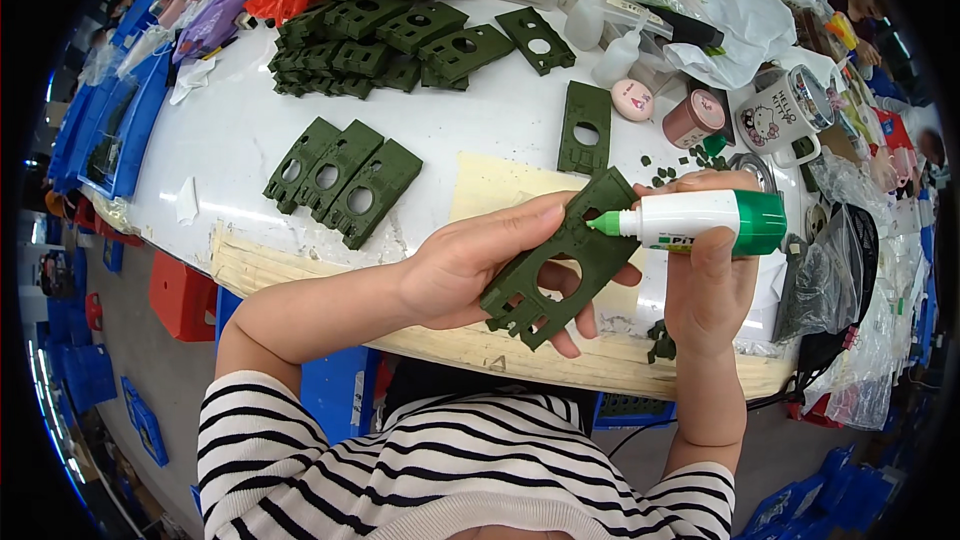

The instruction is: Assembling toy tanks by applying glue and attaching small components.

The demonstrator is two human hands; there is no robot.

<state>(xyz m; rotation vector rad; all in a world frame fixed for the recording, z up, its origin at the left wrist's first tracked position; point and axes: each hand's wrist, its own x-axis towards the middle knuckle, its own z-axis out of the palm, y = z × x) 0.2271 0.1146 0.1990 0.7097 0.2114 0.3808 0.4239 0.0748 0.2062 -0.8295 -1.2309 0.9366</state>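
My left hand (475, 255) is closed around a dark green plastic plate (603, 248), which looks like a model tank's hull top with a large round hole. It is tilted, with my thumb on top and fingers underneath. My right hand (705, 295) grips a white glue bottle (690, 218) with a green base. The bottle lies sideways, its green tip at the plate's upper end; I cannot tell whether they touch. A similar plate (590, 95) lies just beyond, near small loose green pieces (662, 176). Yellow paper (485, 180) is under my hands.
Three matching plates (375, 185) lie in a row at left, with a larger pile (350, 20) behind. At right stand a pink jar (690, 120), a white mug (770, 125) and squeeze bottles (618, 58). Plastic bags (845, 270) crowd the right edge. A wooden strip (300, 275) borders the table front.
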